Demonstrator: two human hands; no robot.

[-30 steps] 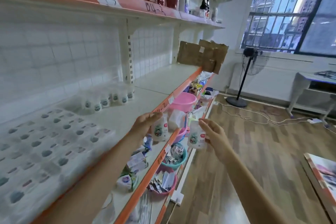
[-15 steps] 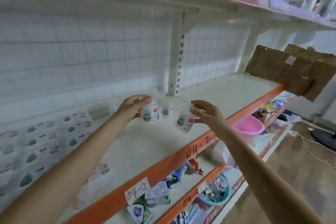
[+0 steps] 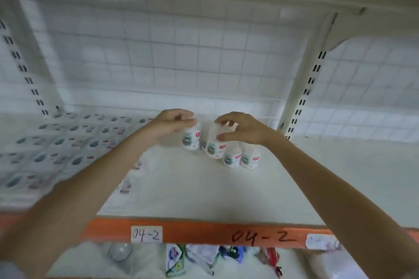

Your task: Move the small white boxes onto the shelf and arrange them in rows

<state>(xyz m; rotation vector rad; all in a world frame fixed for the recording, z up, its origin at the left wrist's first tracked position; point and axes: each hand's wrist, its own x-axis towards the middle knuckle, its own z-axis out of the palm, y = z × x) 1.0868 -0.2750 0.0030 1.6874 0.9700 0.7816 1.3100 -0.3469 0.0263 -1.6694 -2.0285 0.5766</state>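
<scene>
Both hands reach deep onto the white shelf (image 3: 204,197) with the orange front edge. My left hand (image 3: 172,123) grips the top of a small white box (image 3: 191,139) with a green and red label, held upright near the shelf's back. My right hand (image 3: 240,128) grips another small white box (image 3: 215,149) from above, just right of the first. Two more such boxes (image 3: 241,158) stand on the shelf right of it, under my right wrist. To the left lie rows of flat white boxes (image 3: 56,149), blurred.
A white grid panel (image 3: 181,59) backs the shelf. A slotted white upright (image 3: 303,97) stands right of the boxes, another upright (image 3: 29,75) at the far left. The orange edge carries paper labels (image 3: 147,234) marked 04-2. Mixed packets (image 3: 204,258) lie on the shelf below.
Both hands have carried their boxes from the aisle over the shelf's edge to its back, beside the standing boxes. The view has turned left to face the shelf.
</scene>
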